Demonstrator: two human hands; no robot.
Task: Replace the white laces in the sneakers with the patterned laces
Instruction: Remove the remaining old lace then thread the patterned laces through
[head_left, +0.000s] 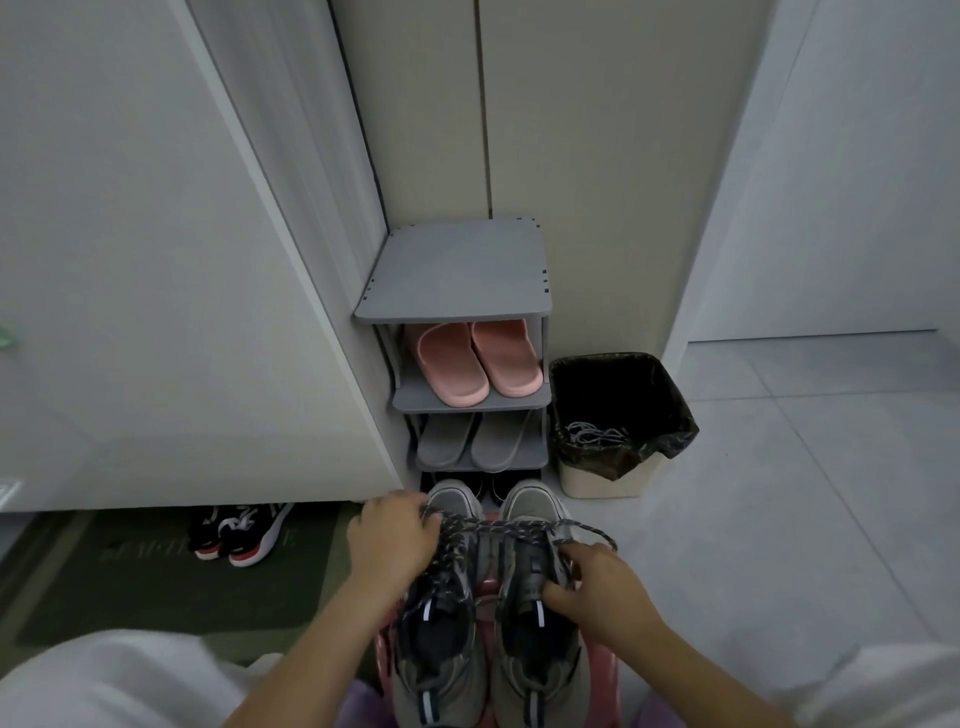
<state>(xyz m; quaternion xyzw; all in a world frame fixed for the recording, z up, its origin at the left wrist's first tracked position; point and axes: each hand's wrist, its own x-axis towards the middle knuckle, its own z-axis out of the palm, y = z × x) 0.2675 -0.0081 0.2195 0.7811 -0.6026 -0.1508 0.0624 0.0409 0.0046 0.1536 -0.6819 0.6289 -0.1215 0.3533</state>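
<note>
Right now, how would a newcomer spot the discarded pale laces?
Find the grey tiered plastic shoe rack in the corner; a cream waste bin with black liner stands right of it. The tangled pale laces lie inside, the only light thing against dark plastic.

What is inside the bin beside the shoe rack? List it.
A black liner fills the bin, and a tangle of pale laces lies in it. Anything beneath the laces is hidden.
</note>
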